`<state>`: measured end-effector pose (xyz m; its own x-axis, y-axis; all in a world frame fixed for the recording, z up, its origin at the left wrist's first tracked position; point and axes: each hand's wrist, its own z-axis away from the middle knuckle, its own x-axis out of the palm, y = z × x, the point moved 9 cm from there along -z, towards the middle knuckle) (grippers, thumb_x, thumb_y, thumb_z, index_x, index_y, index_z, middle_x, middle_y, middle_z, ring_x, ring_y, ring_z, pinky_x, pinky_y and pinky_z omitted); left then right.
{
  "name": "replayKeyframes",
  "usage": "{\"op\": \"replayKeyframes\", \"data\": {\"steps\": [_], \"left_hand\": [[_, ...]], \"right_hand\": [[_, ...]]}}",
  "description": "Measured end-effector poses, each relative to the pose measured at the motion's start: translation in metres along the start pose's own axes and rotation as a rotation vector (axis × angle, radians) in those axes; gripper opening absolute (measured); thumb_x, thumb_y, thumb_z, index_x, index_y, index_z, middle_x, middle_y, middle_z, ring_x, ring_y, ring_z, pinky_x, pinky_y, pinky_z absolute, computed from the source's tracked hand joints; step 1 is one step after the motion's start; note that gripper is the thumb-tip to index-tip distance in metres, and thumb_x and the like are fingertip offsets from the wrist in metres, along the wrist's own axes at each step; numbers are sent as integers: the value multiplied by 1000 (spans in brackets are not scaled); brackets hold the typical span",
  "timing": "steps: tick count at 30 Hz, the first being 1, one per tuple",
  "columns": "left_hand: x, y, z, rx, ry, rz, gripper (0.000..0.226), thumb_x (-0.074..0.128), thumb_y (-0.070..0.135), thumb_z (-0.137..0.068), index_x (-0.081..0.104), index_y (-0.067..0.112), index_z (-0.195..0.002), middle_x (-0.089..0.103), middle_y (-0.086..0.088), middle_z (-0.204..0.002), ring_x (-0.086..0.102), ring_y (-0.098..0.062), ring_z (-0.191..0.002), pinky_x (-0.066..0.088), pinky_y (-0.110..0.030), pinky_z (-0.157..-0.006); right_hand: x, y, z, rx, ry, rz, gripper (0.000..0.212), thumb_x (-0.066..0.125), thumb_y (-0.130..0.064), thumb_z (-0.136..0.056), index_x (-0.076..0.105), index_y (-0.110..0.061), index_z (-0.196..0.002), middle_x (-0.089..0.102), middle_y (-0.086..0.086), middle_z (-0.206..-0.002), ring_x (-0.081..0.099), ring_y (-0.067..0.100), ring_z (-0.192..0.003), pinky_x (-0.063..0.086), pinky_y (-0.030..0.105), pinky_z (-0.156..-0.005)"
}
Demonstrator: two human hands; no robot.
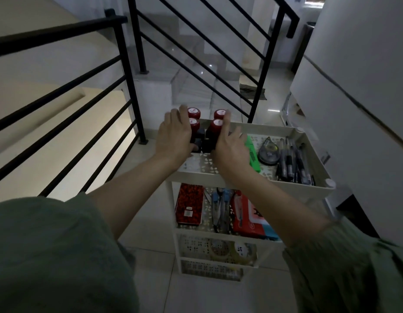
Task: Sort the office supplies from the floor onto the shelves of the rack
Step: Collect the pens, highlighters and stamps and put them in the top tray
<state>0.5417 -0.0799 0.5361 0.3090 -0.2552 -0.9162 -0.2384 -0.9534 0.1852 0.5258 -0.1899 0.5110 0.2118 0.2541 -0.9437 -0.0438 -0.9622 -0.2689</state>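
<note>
Several shelves make up the white perforated plastic rack [284, 185], which stands on pale glossy floor tiles [150, 263] beside a black metal stair railing [128, 71]. On its top shelf, four red-capped black stamps [206, 132] stand clustered at the far left corner — between both hands. The left hand [173, 136] and right hand [229, 147] flank them, fingers straight (touching the outer stamps).

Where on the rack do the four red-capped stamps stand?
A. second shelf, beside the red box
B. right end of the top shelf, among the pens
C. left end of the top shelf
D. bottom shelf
C: the red-capped stamps stand between both hands at the top shelf's left end.
</note>
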Motion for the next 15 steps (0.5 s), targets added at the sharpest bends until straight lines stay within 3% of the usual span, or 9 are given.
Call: {"op": "replayKeyframes", "data": {"steps": [4, 7, 10, 13, 15], "left_hand": [[-46, 2, 38, 24, 277, 143, 87, 72, 38, -74, 26, 6, -141, 43, -21, -134, 40, -35, -124, 33, -41, -101], [-66, -12, 110, -13, 424, 291, 76, 64, 48, -76, 25, 12, -130, 53, -19, -118, 42, -20, -111, 36, -29, -88], [-39, -48, 193, -174, 297, 470, 71, 68, 37, -78, 38, -5, -127, 48, -14, -112, 46, -19, -102, 36, -19, -90], [13, -88, 296, -437, 113, 568, 67, 72, 23, -76, 40, -8, -125, 48, -17, -112, 43, -15, -100, 30, 0, -87], [50, -106, 366, -621, -48, 560, 63, 73, 18, -78, 41, -6, -126, 50, -22, -114, 43, -16, -99, 31, -7, -84]], "right_hand": [[-32, 3, 39, 37, 25, -74, 92, 55, -19, -92, -17, -10, -148, 19, 27, -147, 27, 43, -133, 40, 43, -99], [-44, 6, 96, -4, 27, -179, 89, 55, -28, -92, -10, -3, -148, 11, 24, -152, 22, 37, -138, 29, 38, -109], [-21, 32, 155, 49, 7, -410, 84, 59, -28, -89, 5, 0, -147, 29, 18, -148, 43, 13, -120, 33, 20, -99], [40, 62, 222, 158, -107, -650, 58, 64, -12, -84, 31, -5, -131, 51, 0, -123, 53, -8, -107, 45, 15, -95], [97, 80, 276, 309, -328, -621, 65, 64, -12, -86, 29, -2, -139, 50, 8, -130, 51, 6, -117, 42, 27, -104]]}}
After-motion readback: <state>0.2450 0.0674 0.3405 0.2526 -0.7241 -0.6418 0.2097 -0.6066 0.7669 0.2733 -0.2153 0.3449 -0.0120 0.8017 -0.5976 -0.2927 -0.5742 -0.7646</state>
